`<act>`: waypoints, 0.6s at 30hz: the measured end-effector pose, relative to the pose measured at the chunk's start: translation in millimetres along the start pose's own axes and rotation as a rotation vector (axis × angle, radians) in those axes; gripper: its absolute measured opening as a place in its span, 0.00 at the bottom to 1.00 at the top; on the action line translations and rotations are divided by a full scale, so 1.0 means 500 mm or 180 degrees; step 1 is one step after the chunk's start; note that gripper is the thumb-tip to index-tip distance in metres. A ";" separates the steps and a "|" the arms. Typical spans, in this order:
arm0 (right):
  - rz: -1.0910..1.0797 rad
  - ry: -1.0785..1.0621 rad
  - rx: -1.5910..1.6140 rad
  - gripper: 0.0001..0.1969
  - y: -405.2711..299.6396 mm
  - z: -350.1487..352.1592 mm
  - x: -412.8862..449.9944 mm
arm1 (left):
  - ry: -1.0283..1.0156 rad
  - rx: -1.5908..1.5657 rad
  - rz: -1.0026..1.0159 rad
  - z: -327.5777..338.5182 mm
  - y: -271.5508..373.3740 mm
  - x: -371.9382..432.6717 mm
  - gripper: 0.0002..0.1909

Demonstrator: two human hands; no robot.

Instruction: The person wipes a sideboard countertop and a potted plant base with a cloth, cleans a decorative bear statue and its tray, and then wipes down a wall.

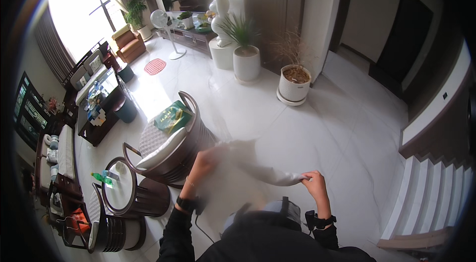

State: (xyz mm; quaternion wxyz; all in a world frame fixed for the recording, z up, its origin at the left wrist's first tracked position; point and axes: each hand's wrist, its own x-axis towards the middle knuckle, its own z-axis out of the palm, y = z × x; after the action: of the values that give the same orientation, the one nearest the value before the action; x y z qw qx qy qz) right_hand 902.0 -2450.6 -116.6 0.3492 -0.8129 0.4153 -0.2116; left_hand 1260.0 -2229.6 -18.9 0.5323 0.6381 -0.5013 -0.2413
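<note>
A white, thin cloth-like item (266,173) is stretched in front of me above the marble-look floor. Its right end is pinched between the thumb and fingers of my right hand (314,182). My left hand (208,161) is blurred and grips the other end, where a whitish smear of the item spreads out beside the fingers. What exactly the item is cannot be made out. Black straps with small devices sit on both wrists, and a dark cable hangs from the left one.
Left of me stand a wooden armchair (200,146) with a green bag (173,116) and a round table (119,195) bearing a green bottle (101,178). Ahead are a dried plant's pot (293,89), another planter (247,64) and a fan (160,19). Stairs (424,195) rise at right.
</note>
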 end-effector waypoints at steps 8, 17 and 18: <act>-0.0282 -0.1674 0.0414 0.12 -0.277 0.143 0.525 | 0.1765 -0.0035 -0.1382 -0.196 -0.232 -0.023 0.09; -0.0626 -0.2435 0.0160 0.14 -0.424 0.351 1.022 | 0.2475 -0.0393 -0.1744 -0.434 -0.539 0.310 0.11; -0.0608 -0.2416 0.0112 0.14 -0.434 0.350 1.077 | 0.2346 -0.0292 -0.1880 -0.469 -0.554 0.402 0.11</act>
State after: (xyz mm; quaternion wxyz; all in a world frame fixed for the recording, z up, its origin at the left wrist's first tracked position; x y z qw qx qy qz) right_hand 1431.9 -2735.9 -42.7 0.4706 -0.8622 0.1754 0.0656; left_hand 1640.1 -2326.6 -154.4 0.6110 0.7722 -0.0649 -0.1618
